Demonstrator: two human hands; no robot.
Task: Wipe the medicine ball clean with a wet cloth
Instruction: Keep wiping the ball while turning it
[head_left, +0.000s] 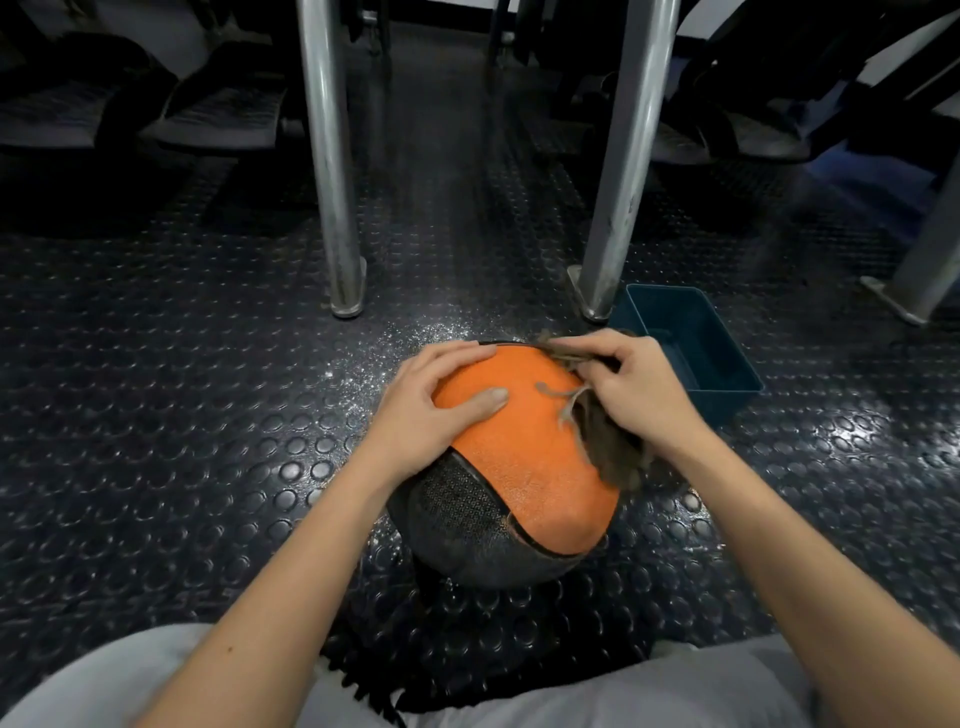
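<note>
Spreading across the whole view, the dark studded floor (156, 364) leaves open room left of the ball and in front of the knees. To the right the room is narrower. Dark seats (218, 109) line the far left, well apart from the work. Two metal posts (332, 171) stand upright beyond the ball, one to the left and one to the right, with a clear lane of floor between them. A third post (930, 260) leans in at the right edge on a flat foot plate. The person's pale trouser legs (130, 686) frame the bottom edge.

The ball (519, 457) sits on the floor between the knees, near the middle of the view. A blue bin (740, 400) stands just beside it to the right, at the foot of the right post, hemming in that side. Pale specks glint on the floor just beyond the ball.

The ball has a wide orange pebbled panel on top, with dark patterned panels below it, and a dark seam edges the orange.

A brown frayed cloth (608, 452) lies against the ball's right flank, loose threads trailing onto the orange. The left hand (421, 410) rests spread on the ball's upper left, fingers nearly straight, thumb laid flat on the orange. The right hand (639, 384) has its fingers curled round the cloth, bunching it against the ball's upper right.
</note>
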